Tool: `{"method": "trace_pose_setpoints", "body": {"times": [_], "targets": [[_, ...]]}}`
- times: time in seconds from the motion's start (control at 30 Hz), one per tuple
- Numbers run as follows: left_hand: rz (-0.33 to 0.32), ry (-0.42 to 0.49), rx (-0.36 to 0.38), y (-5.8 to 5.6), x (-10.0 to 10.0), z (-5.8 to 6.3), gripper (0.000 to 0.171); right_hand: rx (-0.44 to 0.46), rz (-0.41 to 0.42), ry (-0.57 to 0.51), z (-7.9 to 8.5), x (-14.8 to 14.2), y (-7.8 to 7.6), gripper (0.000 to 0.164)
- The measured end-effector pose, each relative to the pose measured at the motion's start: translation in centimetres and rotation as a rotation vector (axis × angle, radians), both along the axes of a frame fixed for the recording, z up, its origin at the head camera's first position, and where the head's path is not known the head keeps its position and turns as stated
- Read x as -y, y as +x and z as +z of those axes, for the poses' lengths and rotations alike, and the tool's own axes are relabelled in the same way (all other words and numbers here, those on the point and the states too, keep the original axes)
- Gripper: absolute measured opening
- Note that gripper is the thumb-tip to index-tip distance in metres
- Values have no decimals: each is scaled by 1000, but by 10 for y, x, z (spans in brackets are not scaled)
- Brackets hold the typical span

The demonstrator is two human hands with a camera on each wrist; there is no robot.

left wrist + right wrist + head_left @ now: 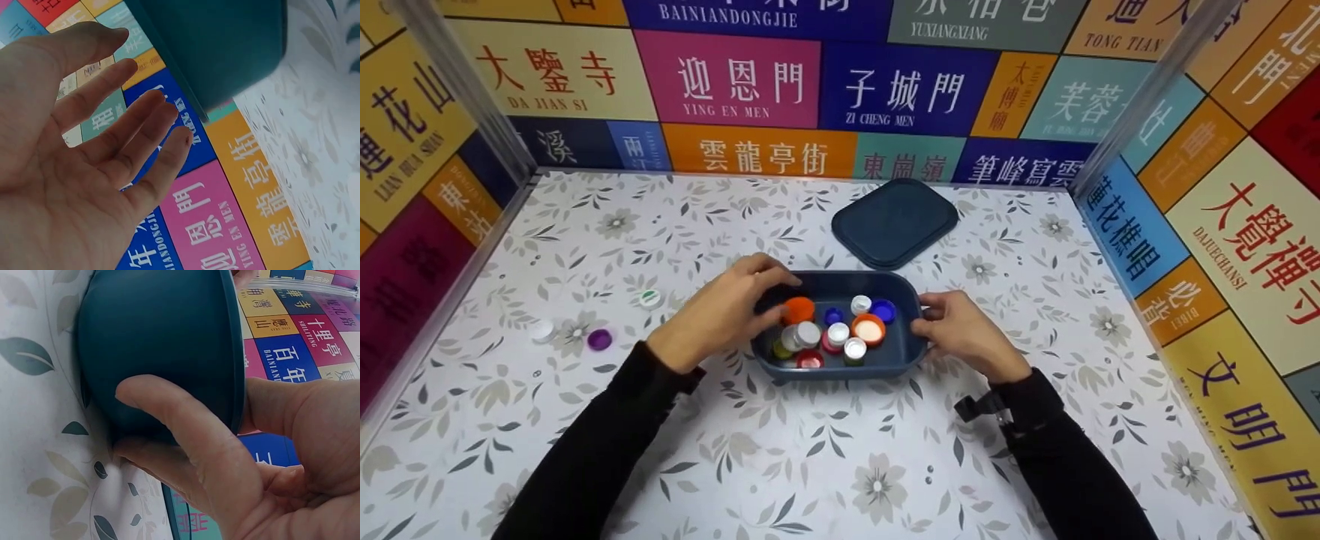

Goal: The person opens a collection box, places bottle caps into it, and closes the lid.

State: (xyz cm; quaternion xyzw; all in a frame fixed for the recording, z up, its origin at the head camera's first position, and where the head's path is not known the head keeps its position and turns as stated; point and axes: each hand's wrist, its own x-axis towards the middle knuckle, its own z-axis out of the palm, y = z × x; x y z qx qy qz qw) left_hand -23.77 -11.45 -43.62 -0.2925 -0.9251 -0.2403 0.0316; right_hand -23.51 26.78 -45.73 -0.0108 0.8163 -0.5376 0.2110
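Dark-blue box [885, 369] of caps [838, 334] on the worktop [780, 450], right hand [969, 330] fingers gripping its right end, left hand [724, 313] fingers loosely spread at its left end, lid [896, 223] behind it.

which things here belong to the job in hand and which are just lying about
In use:
dark container, held by the right hand, with the left hand at its other end
coloured caps inside it

Apparently lying about, untouched:
dark lid behind the container
purple cap, white cap, green-and-white cap to the left

Container [225, 45] cut off by wrist views' top edges.
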Motion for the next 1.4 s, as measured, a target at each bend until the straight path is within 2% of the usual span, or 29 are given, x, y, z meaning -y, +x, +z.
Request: {"method": "trace_pose_setpoints", "body": {"times": [0.4,0.83,0.97,1.13,1.4], "targets": [[100,63,-27,-14,32,-7,45,-4,18,-52,-2,2,0,52],[217,48,42,-26,77,-16,57,1,10,-33,-4,-1,3,52],[267,33,84,-31,91,-18,58,-1,7,-32,-3,-2,4,51],[322,1,178,-36,110,-22,61,-5,6,-30,-3,-2,2,52],[361,-70,295,-42,134,-27,69,-3,7,-51,-3,-1,1,54]]}}
